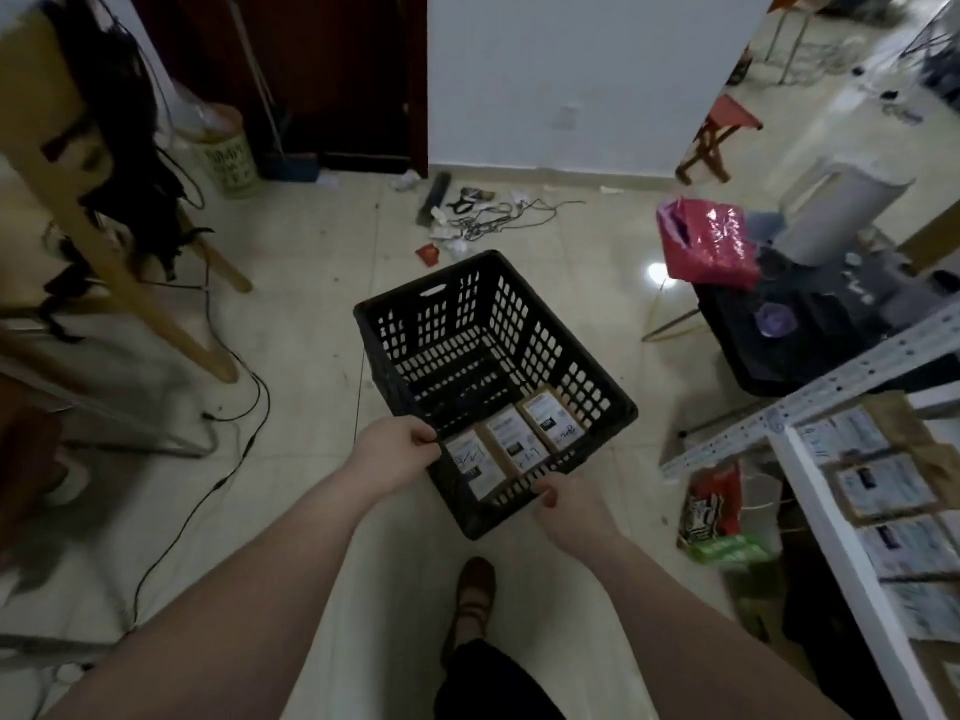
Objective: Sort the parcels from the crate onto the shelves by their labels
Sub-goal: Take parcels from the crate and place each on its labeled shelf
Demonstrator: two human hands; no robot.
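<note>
A black slatted plastic crate (457, 283) is in the middle of the view above the tiled floor. My left hand (395, 452) grips its near-left rim. My right hand (566, 504) grips the near-right rim, fingers curled over the edge. Three brown parcels (511, 441) with white labels lie side by side against the crate's near wall. The white shelf unit (826, 506) stands at the right, with several labelled brown parcels (883, 485) lying on it.
A wooden stool leg (130, 283) and trailing black cables (244, 407) are at the left. A pink bag (706, 241) sits on a black box at the right. Loose cords and scraps litter the floor beyond the crate. A snack bag (711, 506) lies beside the shelf.
</note>
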